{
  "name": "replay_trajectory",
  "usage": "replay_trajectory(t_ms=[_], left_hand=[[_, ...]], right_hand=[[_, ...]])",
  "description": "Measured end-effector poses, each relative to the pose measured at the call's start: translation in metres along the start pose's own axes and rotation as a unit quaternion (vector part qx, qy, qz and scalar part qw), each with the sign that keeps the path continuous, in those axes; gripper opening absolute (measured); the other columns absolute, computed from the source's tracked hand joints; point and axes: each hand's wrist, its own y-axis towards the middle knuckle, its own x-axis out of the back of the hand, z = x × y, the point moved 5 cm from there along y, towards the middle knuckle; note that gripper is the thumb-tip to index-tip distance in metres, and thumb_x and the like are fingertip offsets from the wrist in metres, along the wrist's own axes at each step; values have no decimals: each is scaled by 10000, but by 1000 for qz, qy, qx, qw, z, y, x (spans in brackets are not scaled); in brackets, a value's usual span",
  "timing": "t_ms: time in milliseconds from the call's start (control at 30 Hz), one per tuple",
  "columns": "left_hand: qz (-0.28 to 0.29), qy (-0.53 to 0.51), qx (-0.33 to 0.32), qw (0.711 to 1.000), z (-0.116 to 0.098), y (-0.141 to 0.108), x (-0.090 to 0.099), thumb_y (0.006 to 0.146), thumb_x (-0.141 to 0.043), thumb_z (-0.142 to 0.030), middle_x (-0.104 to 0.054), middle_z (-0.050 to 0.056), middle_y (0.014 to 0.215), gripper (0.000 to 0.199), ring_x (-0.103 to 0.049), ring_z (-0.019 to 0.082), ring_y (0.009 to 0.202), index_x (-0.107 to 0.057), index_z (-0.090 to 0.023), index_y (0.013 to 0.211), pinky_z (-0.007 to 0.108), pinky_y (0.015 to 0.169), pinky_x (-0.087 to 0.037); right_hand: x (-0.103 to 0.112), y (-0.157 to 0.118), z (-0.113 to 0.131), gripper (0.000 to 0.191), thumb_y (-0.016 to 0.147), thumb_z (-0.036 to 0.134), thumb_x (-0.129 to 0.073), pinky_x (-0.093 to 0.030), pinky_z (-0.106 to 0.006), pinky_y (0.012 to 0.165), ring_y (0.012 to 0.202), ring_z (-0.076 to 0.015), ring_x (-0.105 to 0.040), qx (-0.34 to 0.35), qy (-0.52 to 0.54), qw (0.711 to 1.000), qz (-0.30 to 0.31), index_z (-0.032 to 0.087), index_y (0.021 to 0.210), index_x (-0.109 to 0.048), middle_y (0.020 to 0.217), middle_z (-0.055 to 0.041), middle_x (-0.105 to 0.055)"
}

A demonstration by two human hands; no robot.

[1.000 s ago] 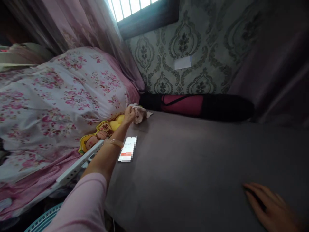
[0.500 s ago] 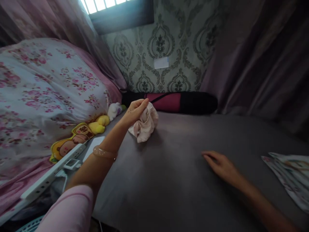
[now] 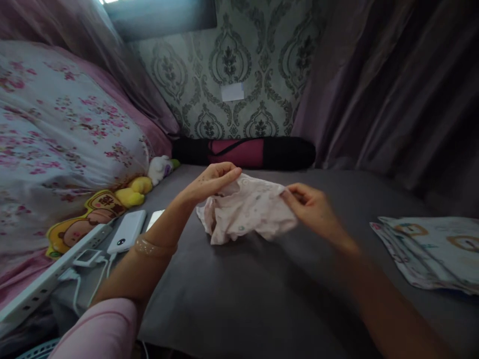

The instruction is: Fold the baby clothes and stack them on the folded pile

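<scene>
A small pale pink garment [image 3: 254,209] with a faint print hangs between my two hands, above the grey sheet [image 3: 239,299]. My left hand [image 3: 215,180] pinches its upper left edge, thumb on top. At its upper right corner, my right hand [image 3: 309,204] grips the fabric between thumb and fingers. The cloth is partly spread, with its left part still bunched in folds.
Folded printed cloths [image 3: 434,252] lie at the right. On the left are a white power strip [image 3: 52,271], a white power bank [image 3: 127,232], a phone [image 3: 155,218] and plush toys [image 3: 130,193]. A black and red roll [image 3: 243,152] lies along the wall.
My right hand has come in from the right and taken hold of the garment, which was crumpled in my left hand and is now stretched wider. The view has shifted to the right.
</scene>
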Motion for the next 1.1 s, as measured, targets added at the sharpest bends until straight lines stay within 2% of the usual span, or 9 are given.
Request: replay_trajectory(t_ms=[100, 167, 233, 367, 467, 633, 800, 933, 1100], left_hand=[[112, -28, 1, 993, 11, -5, -19, 767, -662, -342, -558, -14, 806, 316, -507, 84, 648, -569, -187, 1027, 185, 551, -404], [178, -29, -16, 984, 21, -8, -40, 712, -675, -273, -583, 10, 927, 424, -544, 114, 748, -552, -201, 1112, 215, 625, -443], [193, -13, -20, 981, 38, -8, -61, 711, -642, -239, -583, 11, 936, 438, -544, 119, 748, -539, -207, 1135, 224, 627, -444], [146, 59, 10, 987, 80, -3, -95, 760, -577, -226, -548, -33, 742, 324, -503, 103, 636, -558, -205, 1082, 207, 568, -405], [119, 123, 1, 985, 96, -2, -111, 778, -565, -222, -532, -44, 680, 253, -478, 95, 596, -602, -204, 1028, 202, 554, -375], [95, 170, -12, 981, 93, -1, -116, 848, -537, -298, -556, -28, 640, 231, -485, 104, 570, -652, -189, 1017, 211, 549, -365], [105, 144, -53, 983, 80, 0, -121, 900, -489, -339, -656, 22, 823, 283, -568, 125, 708, -684, -175, 1022, 219, 613, -411], [129, 87, -38, 987, 76, 1, -121, 912, -477, -395, -649, 18, 779, 329, -575, 126, 710, -694, -156, 973, 221, 618, -433], [40, 37, 6, 998, 81, -13, -85, 893, -512, -452, -669, 49, 894, 358, -599, 139, 792, -664, -148, 1006, 223, 641, -465]], right_hand=[[45, -10, 27, 338, 800, 556, -645, -323, -233, 417, 483, -126, -493, -34, -68, 995, -68, 221, 772, -677, 584, 5, -587], [60, -16, 25, 361, 783, 575, -643, -266, -238, 401, 440, -112, -426, -61, -112, 989, -78, 219, 740, -684, 530, 15, -537], [64, -23, 2, 400, 767, 598, -624, -251, -243, 406, 433, -110, -399, -99, -142, 983, -62, 207, 709, -684, 516, 14, -522], [67, -42, -74, 465, 732, 623, -563, -295, -252, 447, 477, -131, -446, -164, -182, 969, -28, 185, 584, -619, 527, -9, -544], [72, -54, -111, 419, 754, 548, -517, -307, -259, 468, 490, -148, -478, -194, -247, 949, 17, 183, 570, -607, 519, -16, -557], [68, -50, -94, 300, 854, 348, -454, -407, -292, 594, 656, -200, -601, -128, -387, 912, 45, 187, 787, -699, 714, -63, -682], [25, -36, -59, 321, 893, 352, -484, -486, -324, 803, 1019, -215, -614, -18, -232, 964, 130, 246, 1144, -653, 1166, -66, -661], [3, -34, -56, 285, 863, 370, -553, -486, -317, 815, 950, -204, -632, -32, -130, 972, 194, 214, 1068, -674, 1019, -45, -698], [15, -29, -66, 253, 832, 407, -578, -461, -290, 706, 817, -192, -625, -82, -164, 977, 109, 199, 903, -703, 867, -30, -691]])
